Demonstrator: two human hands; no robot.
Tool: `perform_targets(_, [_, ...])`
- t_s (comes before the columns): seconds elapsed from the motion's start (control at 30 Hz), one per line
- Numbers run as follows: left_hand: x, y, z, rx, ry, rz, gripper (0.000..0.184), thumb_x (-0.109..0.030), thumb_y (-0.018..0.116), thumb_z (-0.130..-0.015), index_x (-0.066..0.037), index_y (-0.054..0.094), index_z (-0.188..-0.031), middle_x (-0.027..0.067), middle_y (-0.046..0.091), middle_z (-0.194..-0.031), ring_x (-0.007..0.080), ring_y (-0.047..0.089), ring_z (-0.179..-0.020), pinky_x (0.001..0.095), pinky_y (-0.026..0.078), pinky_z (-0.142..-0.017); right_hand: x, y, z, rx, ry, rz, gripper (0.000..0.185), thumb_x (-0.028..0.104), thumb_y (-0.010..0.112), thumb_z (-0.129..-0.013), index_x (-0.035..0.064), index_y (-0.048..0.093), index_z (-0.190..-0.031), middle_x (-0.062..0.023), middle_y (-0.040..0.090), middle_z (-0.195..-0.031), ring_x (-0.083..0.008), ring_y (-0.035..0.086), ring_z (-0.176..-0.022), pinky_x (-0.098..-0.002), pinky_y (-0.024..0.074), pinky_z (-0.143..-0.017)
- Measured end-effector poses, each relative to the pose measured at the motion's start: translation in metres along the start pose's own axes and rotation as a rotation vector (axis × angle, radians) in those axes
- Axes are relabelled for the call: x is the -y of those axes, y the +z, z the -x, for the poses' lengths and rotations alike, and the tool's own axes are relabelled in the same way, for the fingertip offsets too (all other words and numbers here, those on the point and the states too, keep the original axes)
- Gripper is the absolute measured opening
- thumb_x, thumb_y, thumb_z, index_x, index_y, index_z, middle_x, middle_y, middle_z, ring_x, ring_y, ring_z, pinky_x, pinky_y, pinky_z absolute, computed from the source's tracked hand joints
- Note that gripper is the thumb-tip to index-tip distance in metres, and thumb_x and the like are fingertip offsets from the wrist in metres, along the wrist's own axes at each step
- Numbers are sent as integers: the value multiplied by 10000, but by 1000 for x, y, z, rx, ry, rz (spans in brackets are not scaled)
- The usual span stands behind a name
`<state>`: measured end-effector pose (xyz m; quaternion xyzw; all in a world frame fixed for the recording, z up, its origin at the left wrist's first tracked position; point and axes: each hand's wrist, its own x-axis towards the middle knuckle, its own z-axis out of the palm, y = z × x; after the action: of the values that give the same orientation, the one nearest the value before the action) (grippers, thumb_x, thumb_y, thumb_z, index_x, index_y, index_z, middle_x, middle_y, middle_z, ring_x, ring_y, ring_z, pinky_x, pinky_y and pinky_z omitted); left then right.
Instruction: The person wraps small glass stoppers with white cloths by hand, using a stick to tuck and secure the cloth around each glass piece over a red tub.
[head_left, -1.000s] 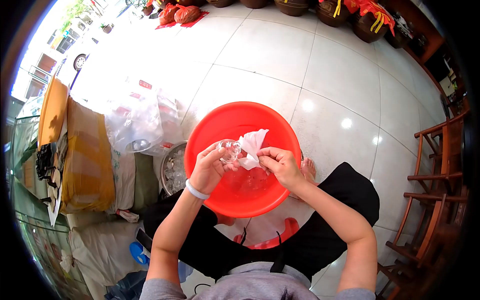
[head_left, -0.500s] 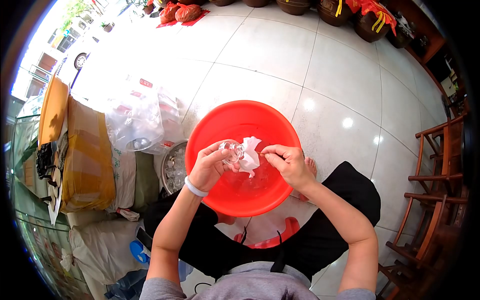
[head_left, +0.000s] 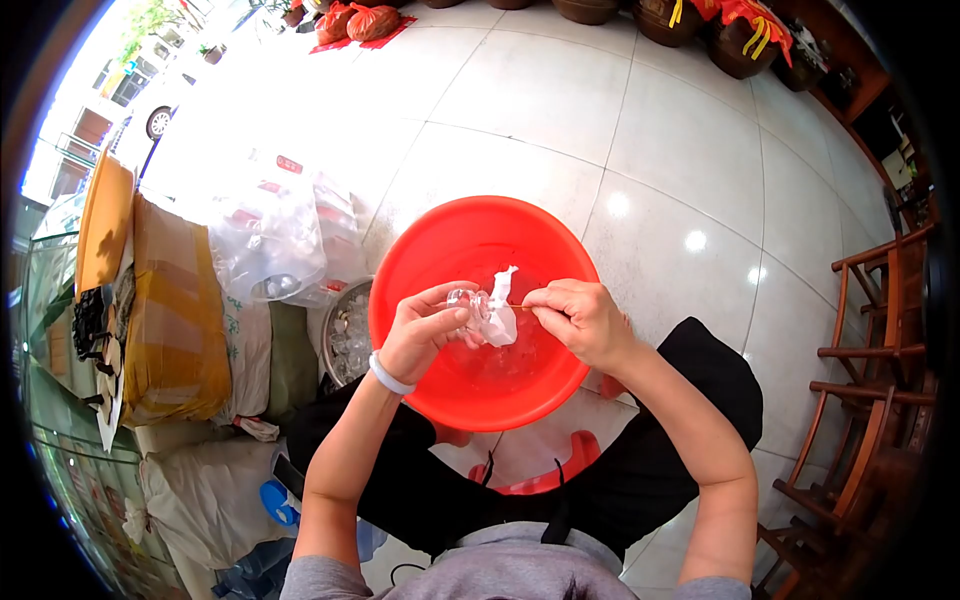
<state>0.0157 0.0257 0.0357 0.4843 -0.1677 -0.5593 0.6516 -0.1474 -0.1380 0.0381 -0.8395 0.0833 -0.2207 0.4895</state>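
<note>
Held in my left hand [head_left: 418, 335] is a small clear glass cup [head_left: 463, 299], tipped sideways with its mouth toward the right. A piece of white tissue [head_left: 499, 326] hangs at that mouth. My right hand [head_left: 585, 322] pinches a thin brownish stick [head_left: 519, 306] that points left into the tissue. How far the stick reaches into the cup is hidden by the tissue. Both hands are above a large red plastic basin [head_left: 497, 410], with shallow water that seems to lie in its bottom.
A metal bowl of clear glassware [head_left: 350, 338] stands left of the basin. Clear plastic bags [head_left: 265, 240] and a taped cardboard box [head_left: 178, 310] are farther left. Wooden chairs [head_left: 868, 355] line the right side. Dark jars [head_left: 740, 50] stand along the far edge.
The glass cup has turned in my left hand, its mouth now facing more to the right. The tissue has shifted and folded, and my right hand has moved slightly, with the stick pointing more level.
</note>
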Motion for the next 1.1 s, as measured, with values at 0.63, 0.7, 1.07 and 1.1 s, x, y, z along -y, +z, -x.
perform_targets(0.63, [0,13,6,134,134,-79,531,36,676,-725,27,473,-1216,115,558,-1123,205,567,-1002,328,511,-847,-4,9,5,121,537,-823,162,57,531,-863,-43,622,-954,-31,590,-743,-108,511,-663,-240,420,-631])
perform_targets(0.7, [0,11,6,138,154,-91,534,44,679,-721,28,475,-1214,107,541,-1147,206,551,-1032,332,510,-854,-7,17,7,85,614,-990,171,66,537,-862,-48,614,-964,-29,577,-734,-97,479,-645,-229,398,-618])
perform_targets(1.07, [3,2,5,182,187,-225,533,54,678,-724,16,479,-1216,90,538,-1122,186,554,-1007,316,502,-853,9,13,4,9,92,-311,110,23,566,-807,-20,616,-895,-78,597,-753,-168,574,-679,-283,465,-598])
perform_targets(1.1, [2,5,6,183,186,-224,533,54,678,-724,16,479,-1216,90,538,-1122,186,554,-1007,316,502,-853,6,11,4,-16,-115,-39,105,6,579,-780,-11,611,-879,-102,595,-754,-209,591,-699,-308,476,-595])
